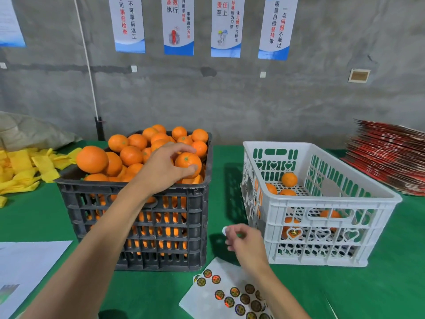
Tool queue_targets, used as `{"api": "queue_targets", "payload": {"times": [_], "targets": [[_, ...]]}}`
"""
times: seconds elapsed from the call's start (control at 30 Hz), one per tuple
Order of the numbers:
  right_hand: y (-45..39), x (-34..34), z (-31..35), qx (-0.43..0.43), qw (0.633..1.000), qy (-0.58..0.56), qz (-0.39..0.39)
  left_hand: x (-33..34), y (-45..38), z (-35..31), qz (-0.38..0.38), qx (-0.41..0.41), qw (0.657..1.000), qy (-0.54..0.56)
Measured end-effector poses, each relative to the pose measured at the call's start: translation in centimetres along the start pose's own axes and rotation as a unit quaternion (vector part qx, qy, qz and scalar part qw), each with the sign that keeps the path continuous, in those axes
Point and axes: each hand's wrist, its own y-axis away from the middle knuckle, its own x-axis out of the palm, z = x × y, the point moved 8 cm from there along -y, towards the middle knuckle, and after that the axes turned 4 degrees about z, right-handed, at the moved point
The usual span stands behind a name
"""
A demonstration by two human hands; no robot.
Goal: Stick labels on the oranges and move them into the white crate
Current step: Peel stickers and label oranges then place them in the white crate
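Note:
A black crate (138, 226) heaped with oranges stands left of centre on the green table. My left hand (165, 166) reaches over its right side and grips one orange (187, 163) on top of the pile. The white crate (322, 201) stands to the right with several oranges (289, 179) on its floor. In front of the gap between the crates, my right hand (246, 242) pinches a small round label (225, 230) between thumb and finger. Below it lies the label sheet (230, 293) with several round stickers.
Yellow foam nets (25, 169) lie at the far left beside a grey sack. A stack of red flat cartons (388, 157) sits at the far right. A white paper (25, 268) lies near the front left. A grey wall with posters is behind.

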Motion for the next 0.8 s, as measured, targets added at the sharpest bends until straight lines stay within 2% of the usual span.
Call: {"api": "queue_targets", "payload": {"times": [0.07, 0.13, 0.23, 0.3, 0.4, 0.47, 0.57, 0.63, 0.73, 0.8], "targets": [[-1.0, -1.6, 6.3, -0.095, 0.991, -0.015, -0.090, -0.2, 0.1, -0.6, -0.010, 0.017, 1.000, 0.018], [-1.1, -2.2, 12.5, -0.204, 0.967, -0.009, -0.155, -0.3, 0.4, -1.3, -0.016, 0.038, 0.998, 0.053], [-1.3, -1.4, 18.7, -0.304, 0.933, 0.019, -0.192, -0.2, 0.7, -2.1, -0.031, 0.058, 0.985, 0.159], [-2.1, -0.5, 20.0, -0.305, 0.937, -0.004, -0.172, -0.2, 0.7, -2.0, -0.047, 0.044, 0.974, 0.218], [-2.7, 0.5, 20.5, -0.319, 0.943, -0.025, -0.096, -0.2, 0.7, -1.4, -0.053, 0.007, 0.967, 0.249], [-2.6, 1.0, 20.7, -0.349, 0.935, 0.036, -0.060, -0.4, 0.5, -1.4, -0.059, -0.005, 0.967, 0.246], [-2.4, 2.7, 20.3, -0.349, 0.916, 0.198, 0.000, -0.1, -0.1, -1.7, -0.046, -0.027, 0.971, 0.234], [-2.2, 2.9, 19.9, -0.339, 0.900, 0.272, -0.023, 0.6, -0.5, -2.0, -0.007, -0.044, 0.971, 0.235], [-2.1, 0.6, 20.0, -0.321, 0.901, 0.262, -0.130, 1.8, -0.8, -3.3, 0.070, -0.042, 0.953, 0.292], [-2.8, -0.8, 19.5, -0.284, 0.910, 0.259, -0.153, 1.7, -1.0, -3.7, 0.098, -0.047, 0.930, 0.352]]}}
